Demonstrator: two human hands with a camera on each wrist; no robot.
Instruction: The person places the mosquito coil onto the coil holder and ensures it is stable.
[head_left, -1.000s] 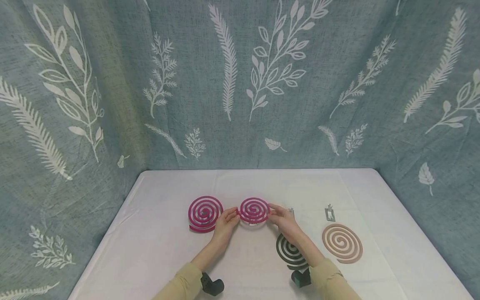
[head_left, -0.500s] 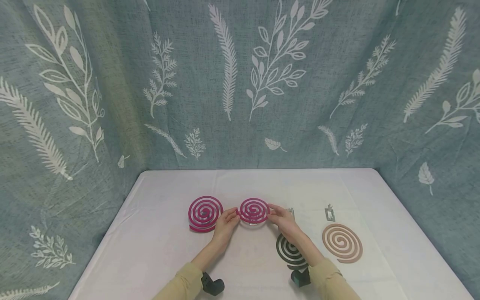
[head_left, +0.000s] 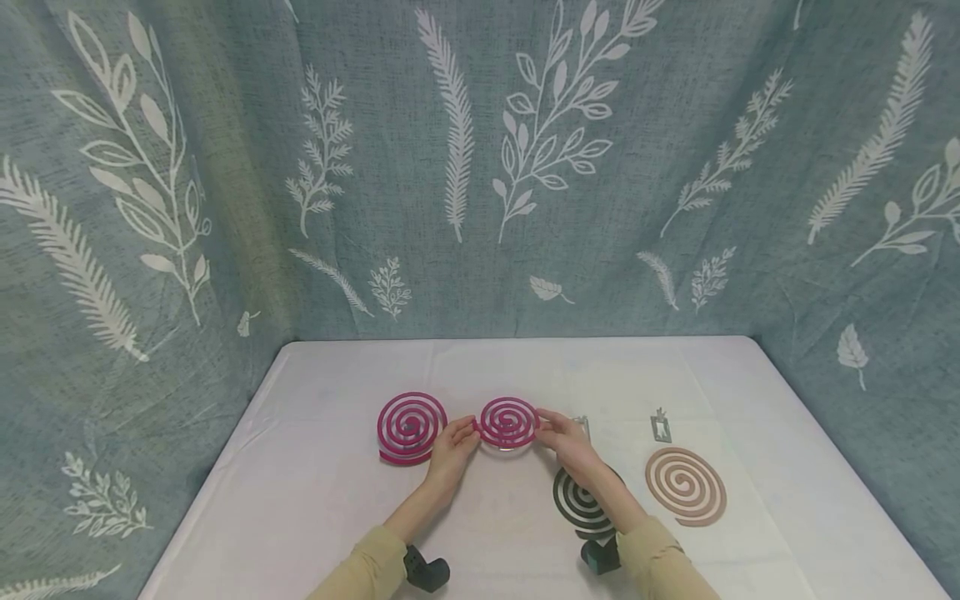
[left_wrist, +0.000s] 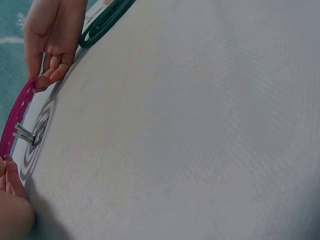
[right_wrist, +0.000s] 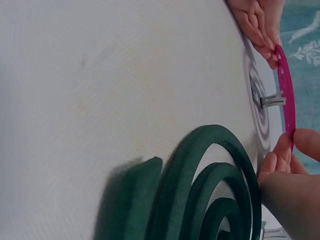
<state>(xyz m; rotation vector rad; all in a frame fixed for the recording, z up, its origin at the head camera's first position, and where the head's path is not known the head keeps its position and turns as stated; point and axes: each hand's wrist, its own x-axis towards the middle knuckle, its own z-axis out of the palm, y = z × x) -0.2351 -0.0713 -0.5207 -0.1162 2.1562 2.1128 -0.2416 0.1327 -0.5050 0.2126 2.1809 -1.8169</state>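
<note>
My left hand [head_left: 452, 450] and right hand [head_left: 567, 443] pinch opposite edges of a pink mosquito coil [head_left: 508, 422]. It is held level above the table, its rim between thumb and fingers on each side. Beneath it stands a small metal coil stand [right_wrist: 272, 101], whose upright prong reaches the coil's underside at the middle. The stand's base rests on the cloth and is mostly hidden from above. Close by my left wrist, a second pink coil [head_left: 412, 421] lies with a stand's metal showing at its centre. Under my right forearm is a dark green coil [head_left: 581, 504], partly covered.
A tan coil [head_left: 684, 487] lies at the right, with a metal stand [head_left: 661, 427] behind it. Another metal stand [head_left: 582, 423] shows partly behind my right hand. White cloth covers the table [head_left: 315, 500], and a patterned blue-green curtain [head_left: 480, 275] hangs around its back and sides.
The pink coil between my hands sits very slightly lower over its stand. Both hands keep their pinch, and the other coils and stands lie as before.
</note>
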